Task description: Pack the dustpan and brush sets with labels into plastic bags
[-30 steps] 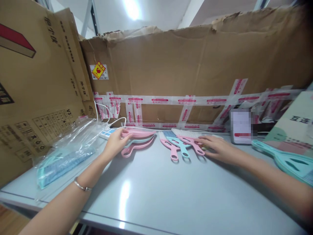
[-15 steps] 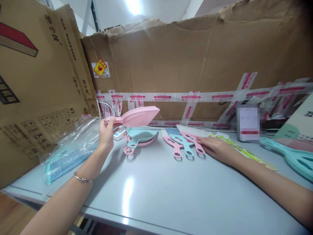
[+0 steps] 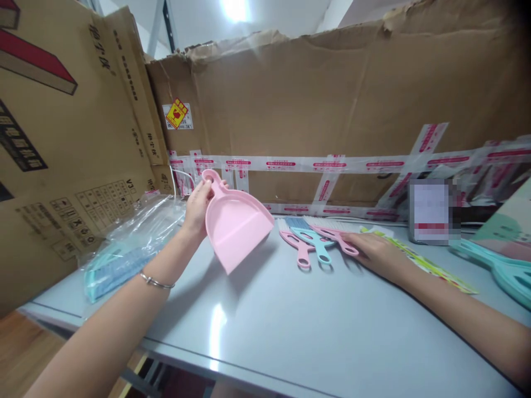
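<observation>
A pink dustpan (image 3: 236,224) is held up over the table by its handle in my left hand (image 3: 200,207), its scoop facing me and its front edge tilted down to the right. My right hand (image 3: 369,251) has its fingers closed at the neck of a pink brush (image 3: 335,235) with white bristles. Beside that brush lie a turquoise brush (image 3: 313,239) with blue bristles and another pink brush (image 3: 299,245), fanned out with handles towards me. The raised dustpan hides the table behind it.
A clear plastic bag (image 3: 128,243) with turquoise and blue things lies at the left. Cardboard boxes (image 3: 290,110) wall the back and left. A phone-like device (image 3: 430,210), a yellow-green strip (image 3: 431,268) and a turquoise dustpan-shaped piece (image 3: 504,273) are on the right.
My left hand has turned the pink dustpan from edge-on to scoop facing me, front edge down, covering the stacked dustpans. The right pink brush has shifted slightly right with my right hand.
</observation>
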Demonstrator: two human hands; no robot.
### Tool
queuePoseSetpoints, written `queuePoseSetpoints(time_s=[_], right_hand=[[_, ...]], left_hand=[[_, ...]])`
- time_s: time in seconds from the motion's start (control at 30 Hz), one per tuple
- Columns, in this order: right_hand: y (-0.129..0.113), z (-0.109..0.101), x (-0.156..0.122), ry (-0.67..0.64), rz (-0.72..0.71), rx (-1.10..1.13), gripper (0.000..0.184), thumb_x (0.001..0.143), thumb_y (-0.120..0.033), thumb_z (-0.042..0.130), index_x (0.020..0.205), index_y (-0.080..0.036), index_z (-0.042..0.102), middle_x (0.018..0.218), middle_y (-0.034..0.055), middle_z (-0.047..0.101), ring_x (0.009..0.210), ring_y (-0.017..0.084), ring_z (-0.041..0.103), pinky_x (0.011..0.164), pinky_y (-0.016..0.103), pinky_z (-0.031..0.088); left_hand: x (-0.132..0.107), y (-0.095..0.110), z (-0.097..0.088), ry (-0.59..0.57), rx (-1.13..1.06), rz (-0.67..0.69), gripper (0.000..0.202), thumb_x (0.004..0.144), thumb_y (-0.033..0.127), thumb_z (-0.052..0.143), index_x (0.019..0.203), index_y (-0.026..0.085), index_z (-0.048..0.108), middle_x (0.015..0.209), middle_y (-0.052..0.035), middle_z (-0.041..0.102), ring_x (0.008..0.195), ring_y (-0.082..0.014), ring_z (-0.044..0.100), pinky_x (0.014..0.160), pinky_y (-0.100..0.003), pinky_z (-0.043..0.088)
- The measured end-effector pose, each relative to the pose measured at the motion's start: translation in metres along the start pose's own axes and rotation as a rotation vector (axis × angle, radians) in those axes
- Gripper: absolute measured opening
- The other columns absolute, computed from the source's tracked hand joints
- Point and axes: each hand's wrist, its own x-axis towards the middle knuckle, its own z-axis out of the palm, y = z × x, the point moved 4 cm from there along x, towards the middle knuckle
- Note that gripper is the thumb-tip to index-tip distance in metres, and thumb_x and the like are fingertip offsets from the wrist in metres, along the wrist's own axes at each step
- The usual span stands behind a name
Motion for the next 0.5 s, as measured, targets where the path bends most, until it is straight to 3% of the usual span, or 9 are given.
queuePoseSetpoints(time_s=[0.1, 0.27, 0.4, 0.5], right_hand=[[0.002, -0.001, 0.000, 0.007, 0.037, 0.024, 0.028, 0.088, -0.029, 0.039, 0.101, -0.020, 0.061, 0.103, 0.0097, 0.068, 0.087, 0.025, 0.065, 0.074, 0.036, 0.047], [0.005, -0.008, 0.000, 0.074, 0.104, 0.059, 0.025, 0.089, -0.034, 0.045, 0.104, -0.021, 0.059, 0.102, 0.0094, 0.068, 0.089, 0.024, 0.064, 0.077, 0.038, 0.046], [0.006, -0.016, -0.001, 0.215, 0.091, 0.063, 0.022, 0.087, -0.027, 0.045, 0.102, -0.020, 0.059, 0.098, 0.0106, 0.069, 0.089, 0.024, 0.064, 0.080, 0.040, 0.046], [0.008, -0.027, -0.001, 0.323, 0.113, 0.068, 0.019, 0.085, -0.022, 0.044, 0.097, -0.019, 0.058, 0.093, 0.0115, 0.069, 0.084, 0.024, 0.064, 0.080, 0.042, 0.047]], left_hand=[[-0.004, -0.003, 0.029, -0.248, 0.007, 0.046, 0.026, 0.077, 0.034, 0.062, 0.095, 0.015, 0.059, 0.097, -0.0098, 0.070, 0.093, -0.0215, 0.066, 0.085, -0.036, 0.050], [-0.017, -0.021, 0.065, -0.572, -0.001, -0.040, 0.031, 0.080, 0.031, 0.061, 0.106, 0.015, 0.060, 0.109, -0.0124, 0.067, 0.103, -0.0246, 0.063, 0.093, -0.041, 0.047], [-0.035, -0.031, 0.077, -0.722, 0.047, -0.113, 0.040, 0.082, 0.035, 0.060, 0.117, 0.017, 0.056, 0.112, -0.0126, 0.066, 0.105, -0.0259, 0.062, 0.092, -0.041, 0.046], [-0.049, -0.032, 0.078, -0.749, 0.145, -0.131, 0.042, 0.083, 0.037, 0.057, 0.121, 0.018, 0.054, 0.112, -0.0113, 0.066, 0.106, -0.0258, 0.061, 0.093, -0.039, 0.045]])
